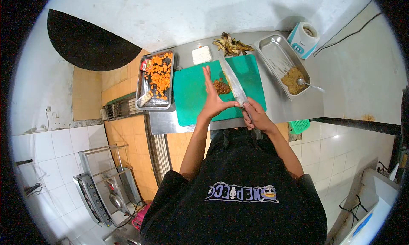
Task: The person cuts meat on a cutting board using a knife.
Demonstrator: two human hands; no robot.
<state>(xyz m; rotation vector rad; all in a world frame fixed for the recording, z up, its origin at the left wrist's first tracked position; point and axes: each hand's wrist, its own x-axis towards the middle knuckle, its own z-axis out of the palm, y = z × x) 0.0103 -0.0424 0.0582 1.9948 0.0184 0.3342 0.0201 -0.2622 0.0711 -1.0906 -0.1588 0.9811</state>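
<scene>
My right hand [256, 116] is wrapped round the handle of a large knife [233, 81], whose smeared blade points away from me over the green cutting board [191, 93]. My left hand [215, 101] is open, fingers stretched upward and thumb out towards the base of the blade; whether the thumb touches the blade I cannot tell. Between my left hand and the blade, a small heap of chopped brown food [221, 87] lies on the board.
Left of the board stands a metal tray [167, 101] with orange pieces. Behind the board are a white block [201, 55] and dark peels [232, 45]. To the right are a metal tray [272, 53] with brown mash and a spoon, and a blue-white appliance [303, 40].
</scene>
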